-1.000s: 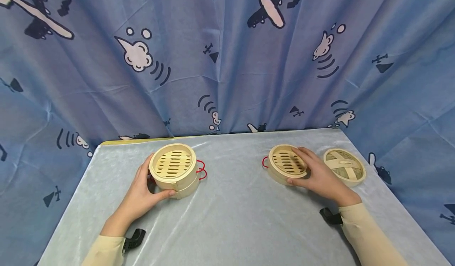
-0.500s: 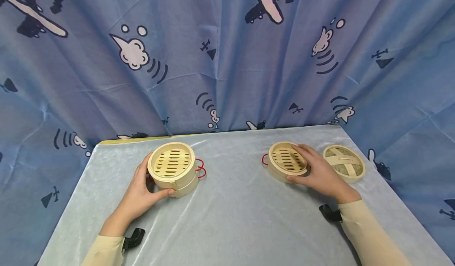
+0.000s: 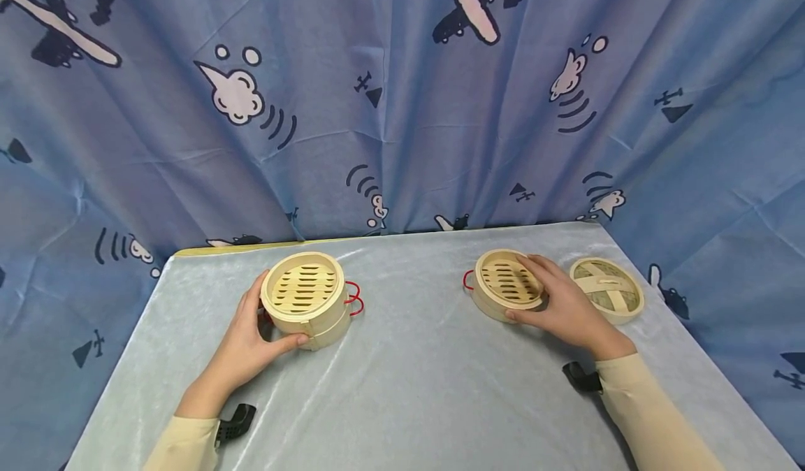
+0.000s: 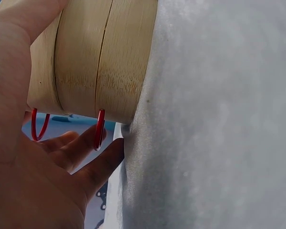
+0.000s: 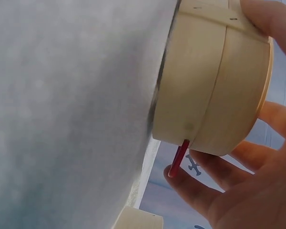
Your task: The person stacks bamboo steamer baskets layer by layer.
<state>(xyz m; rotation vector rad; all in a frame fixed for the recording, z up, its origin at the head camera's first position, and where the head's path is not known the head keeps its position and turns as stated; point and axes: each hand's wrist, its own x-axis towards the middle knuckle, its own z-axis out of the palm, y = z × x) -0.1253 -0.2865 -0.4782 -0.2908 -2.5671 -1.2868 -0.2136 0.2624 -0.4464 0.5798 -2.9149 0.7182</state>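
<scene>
On the left of the table stands a stack of two round bamboo steamer baskets with red loop handles. My left hand grips it from the left, thumb on the front wall; the left wrist view shows other fingers spread behind the red handles. A single bamboo steamer basket stands on the right with its slotted base visible. My right hand holds it from its right side, thumb at the front and fingers over the far rim. One red handle lies near the fingertips in the right wrist view.
A round woven bamboo lid with crossed strips lies just right of my right hand. Pale grey cloth covers the table. A blue curtain with airplane prints hangs along the far edge and both sides.
The head view has shifted slightly. Both hands keep their holds, and the steamer baskets stay where they were.
</scene>
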